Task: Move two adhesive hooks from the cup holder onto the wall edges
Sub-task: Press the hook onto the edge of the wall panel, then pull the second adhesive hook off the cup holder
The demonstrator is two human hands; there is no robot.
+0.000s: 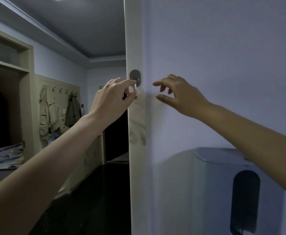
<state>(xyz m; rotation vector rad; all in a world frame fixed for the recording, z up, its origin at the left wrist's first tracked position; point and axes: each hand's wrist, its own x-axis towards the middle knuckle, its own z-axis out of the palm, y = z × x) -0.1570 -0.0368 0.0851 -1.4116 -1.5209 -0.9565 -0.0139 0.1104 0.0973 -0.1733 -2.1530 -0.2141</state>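
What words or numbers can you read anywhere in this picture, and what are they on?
None: no word or number can be read here.
The grey adhesive hook on the wall edge shows no print.
The white dispenser on the wall shows no legible label; a faint mark near its top right is too small to read.
The small white plate beside the hanging jackets is too blurred to read.

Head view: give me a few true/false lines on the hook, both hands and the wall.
1. The hook sits on the wall edge. True.
2. The left hand pinches the hook's metal prong. True.
3. The right hand grips the hook. False: it is open, off to the hook's right, in front of the wall.
4. The hook plate is square and white. False: oval, grey.
5. Jackets hang on a rack at far left. True.
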